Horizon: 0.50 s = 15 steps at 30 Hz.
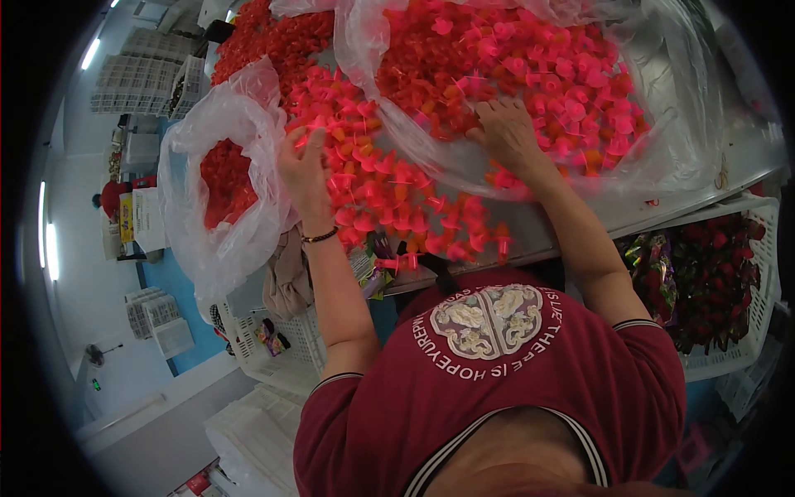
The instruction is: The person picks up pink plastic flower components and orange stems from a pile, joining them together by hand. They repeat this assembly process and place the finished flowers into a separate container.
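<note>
Small pink and orange plastic pieces lie in a loose heap on the metal table. My left hand is raised at the heap's left edge, its thumb and fingertips close around a small pink piece. At the opening of a large clear plastic bag, my right hand rests on more of the pieces, fingers bent downward; whether it grips any of them is hidden.
A second plastic bag with red pieces stands at the left. White crates sit beside the table at the lower right and below left, the right one with dark red items. Far left, a person in red is visible.
</note>
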Each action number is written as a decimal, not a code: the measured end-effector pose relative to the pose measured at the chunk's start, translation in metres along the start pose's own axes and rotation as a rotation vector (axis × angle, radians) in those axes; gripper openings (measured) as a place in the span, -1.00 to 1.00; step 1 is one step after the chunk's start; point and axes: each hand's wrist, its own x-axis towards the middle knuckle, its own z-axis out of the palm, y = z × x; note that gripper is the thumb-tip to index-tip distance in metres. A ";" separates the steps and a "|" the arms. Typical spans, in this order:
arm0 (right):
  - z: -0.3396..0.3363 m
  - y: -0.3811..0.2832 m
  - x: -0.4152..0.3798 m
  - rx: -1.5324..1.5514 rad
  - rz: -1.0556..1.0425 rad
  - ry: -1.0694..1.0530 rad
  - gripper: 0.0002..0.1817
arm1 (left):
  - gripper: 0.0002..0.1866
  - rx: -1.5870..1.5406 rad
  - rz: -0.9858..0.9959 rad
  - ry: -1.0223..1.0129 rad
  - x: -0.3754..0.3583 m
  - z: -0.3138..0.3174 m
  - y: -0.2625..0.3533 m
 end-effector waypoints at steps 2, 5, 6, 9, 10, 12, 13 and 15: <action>0.010 0.002 -0.006 -0.132 0.038 -0.063 -0.73 | -0.59 0.069 0.045 0.093 0.018 -0.020 -0.001; 0.018 0.004 -0.006 -0.184 0.030 -0.072 -0.73 | -0.60 0.514 0.286 0.329 0.025 -0.025 -0.016; 0.017 0.005 -0.005 -0.184 0.025 -0.073 -0.73 | -0.61 0.247 0.135 0.193 0.014 -0.014 -0.013; 0.005 0.007 -0.001 -0.008 0.042 -0.030 -0.71 | -0.67 -0.630 -0.273 -0.286 -0.011 0.017 -0.020; -0.002 0.004 0.003 0.207 0.162 -0.090 -0.72 | -0.69 -0.757 -0.351 -0.397 -0.018 0.030 -0.022; -0.012 0.000 0.008 0.416 0.290 -0.147 -0.73 | -0.69 -0.885 -0.434 -0.518 -0.032 0.054 -0.023; -0.015 -0.002 0.009 0.744 0.365 -0.183 -0.78 | -0.70 -0.830 -0.447 -0.505 -0.039 0.066 -0.022; -0.014 -0.004 0.008 1.070 0.441 -0.212 -0.83 | -0.71 -0.776 -0.463 -0.498 -0.048 0.083 -0.020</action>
